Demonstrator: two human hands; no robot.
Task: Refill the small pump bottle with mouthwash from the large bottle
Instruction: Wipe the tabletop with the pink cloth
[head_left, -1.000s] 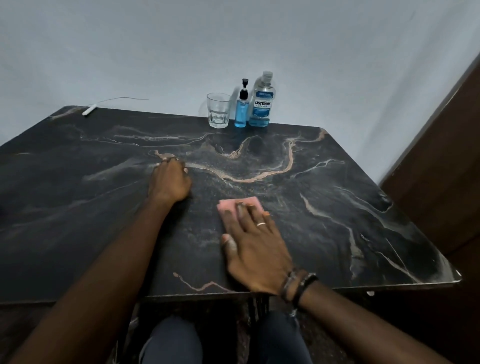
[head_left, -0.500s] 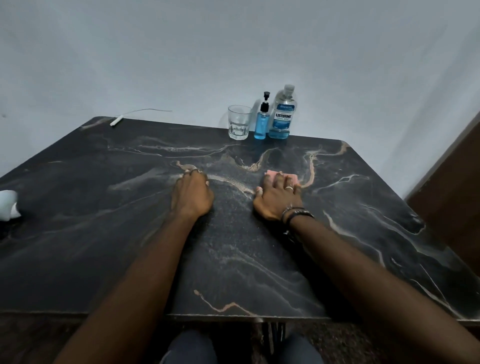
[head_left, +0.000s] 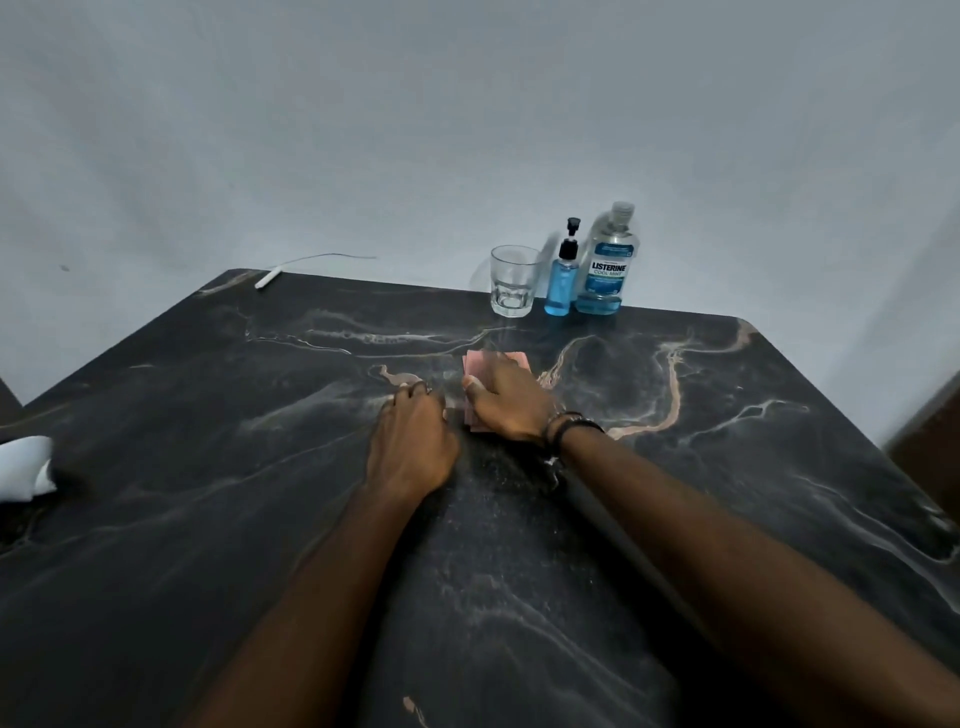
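The small pump bottle (head_left: 561, 283), with a black pump and blue liquid, stands at the table's far edge. Right beside it is the large Listerine bottle (head_left: 605, 265), capped, with blue mouthwash low in it. My right hand (head_left: 506, 400) presses flat on a pink cloth (head_left: 514, 359) in the middle of the table, well short of the bottles. My left hand (head_left: 413, 441) rests on the tabletop just left of the cloth, fingers loosely bent, holding nothing.
A clear drinking glass (head_left: 512, 283) stands left of the pump bottle. The dark marble table (head_left: 727, 467) meets a grey wall. A white cable end (head_left: 270, 278) lies at the far left corner, a white object (head_left: 23, 467) at the left edge.
My right hand has slid the pink cloth away from me and leftward across the table, ending close to my left hand. The left hand stayed put. The bottles have not moved.
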